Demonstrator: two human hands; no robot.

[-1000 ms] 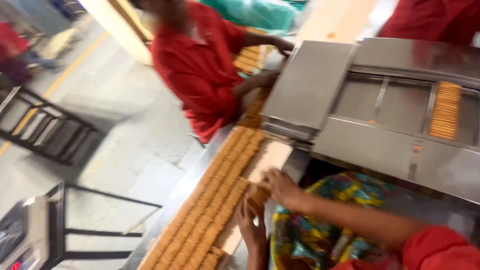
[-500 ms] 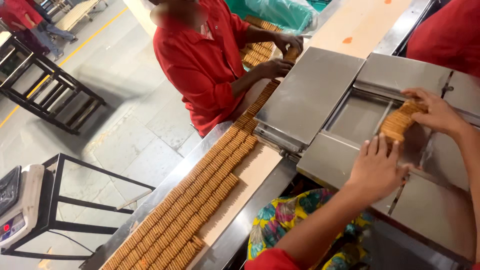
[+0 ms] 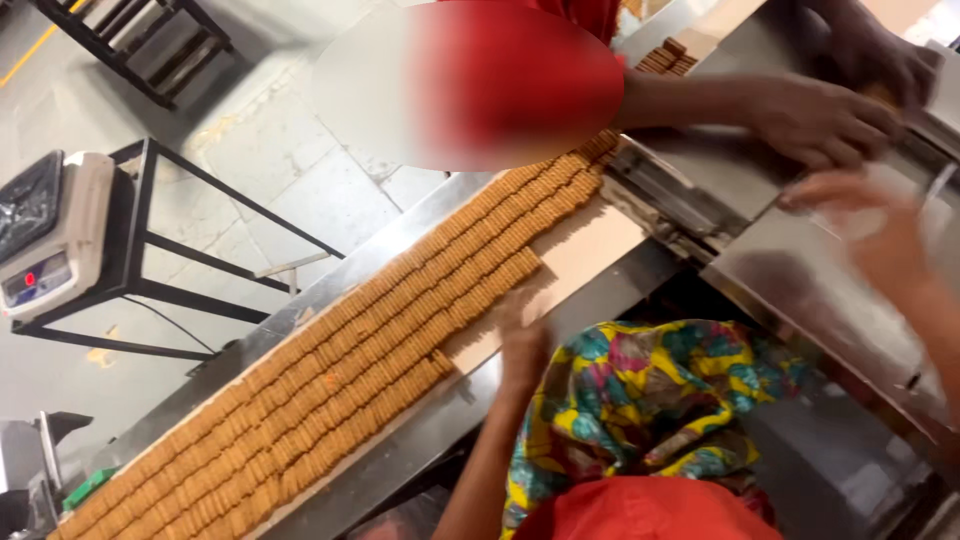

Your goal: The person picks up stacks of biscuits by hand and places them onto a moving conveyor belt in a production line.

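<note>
Orange-brown biscuits (image 3: 370, 370) lie in long rows on a belt (image 3: 590, 255) running from lower left of the frame to upper centre. Left hand (image 3: 522, 345) sits at centre, at the near edge of the rows, fingers spread and flat against the end of the nearest row; nothing gripped that shows. Right hand (image 3: 880, 235) is at right of frame, blurred, over the steel machine cover (image 3: 800, 290), fingers loosely extended; cannot tell if it holds anything. Bare tan belt strip lies just beside the left hand, toward upper right. Colourful patterned cloth (image 3: 650, 400) shows at lower centre, red sleeve (image 3: 640, 510) below it. Co-worker's hand (image 3: 815, 120) rests on the machine at upper right, arm coming from a person in red at top centre. Another stack of biscuits sits near the top edge, behind that arm. Weighing scale (image 3: 50, 235) stands on a black frame stand (image 3: 150, 250) at left, on the grey floor, well apart from the belt.
</note>
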